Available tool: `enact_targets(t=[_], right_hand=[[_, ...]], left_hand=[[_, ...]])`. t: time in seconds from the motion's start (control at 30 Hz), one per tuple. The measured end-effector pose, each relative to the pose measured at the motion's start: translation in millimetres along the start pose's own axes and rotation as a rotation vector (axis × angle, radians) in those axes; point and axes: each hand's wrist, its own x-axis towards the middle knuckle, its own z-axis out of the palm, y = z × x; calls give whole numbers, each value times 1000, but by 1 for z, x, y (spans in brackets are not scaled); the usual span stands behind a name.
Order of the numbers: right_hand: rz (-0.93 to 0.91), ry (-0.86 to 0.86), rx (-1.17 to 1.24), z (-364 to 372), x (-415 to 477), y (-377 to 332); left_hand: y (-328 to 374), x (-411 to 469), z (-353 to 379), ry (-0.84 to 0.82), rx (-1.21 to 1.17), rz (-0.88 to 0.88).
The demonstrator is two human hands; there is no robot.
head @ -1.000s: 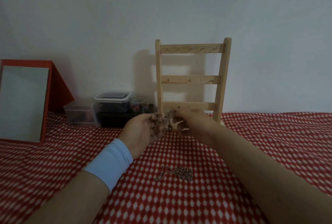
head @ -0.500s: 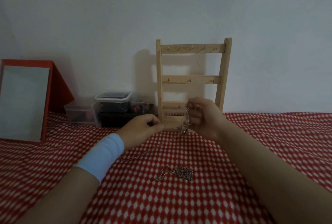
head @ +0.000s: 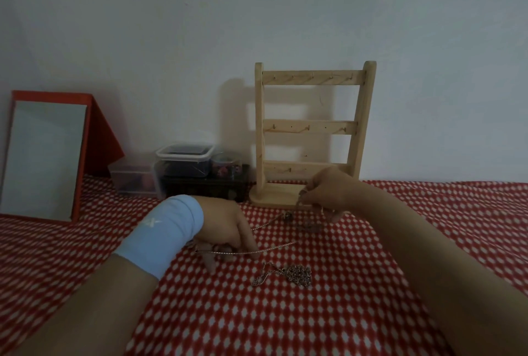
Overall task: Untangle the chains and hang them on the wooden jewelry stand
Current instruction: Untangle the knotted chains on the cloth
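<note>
Since half a second earlier the left hand (head: 225, 230) had dropped onto the red-and-white checked cloth (head: 371, 312) and pulled back toward the person. The right hand (head: 328, 192) had sunk from the lowest rail of the wooden jewelry stand (head: 313, 127) to just in front of its base, drawing the chain (head: 274, 249) out between them.

The cloth covered the whole surface. A red-framed mirror (head: 43, 158) leaned at the far left, and the stand stood upright by the wall. Clear plastic containers (head: 183, 164) sat between mirror and stand.

The left hand, a light blue wristband (head: 163, 235) on its wrist, lay knuckles up with fingers curled down onto the cloth, pinching the chain under the fingertips. Thin strands ran from there rightward, low over the cloth. The right hand pinched the chain's tangled end between thumb and forefinger, the knot hanging just below the fingertips.

A second chain (head: 294, 274) lay heaped on the cloth nearer the person, just beside the left fingertips, touched by neither hand.
</note>
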Motion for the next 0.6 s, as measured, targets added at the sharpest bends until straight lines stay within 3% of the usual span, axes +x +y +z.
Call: enact_targets(t=[0.17, 0.23, 0.3, 0.37, 0.5, 0.6], right_hand=[[97, -142, -255, -1, -3, 5], [54, -81, -384, 2, 1, 5], [-92, 83, -533, 8, 2, 0], [-249, 162, -515, 16, 1, -4], [-376, -19, -494, 35, 4, 4], [-370, 2, -449, 35, 8, 11]], left_hand=[[3, 23, 13, 484, 254, 248], [-2, 38, 25, 577, 232, 282], [-7, 48, 35, 610, 267, 284], [-8, 52, 37, 647, 278, 257], [-12, 58, 32, 606, 314, 177], [-20, 61, 27, 552, 413, 84]])
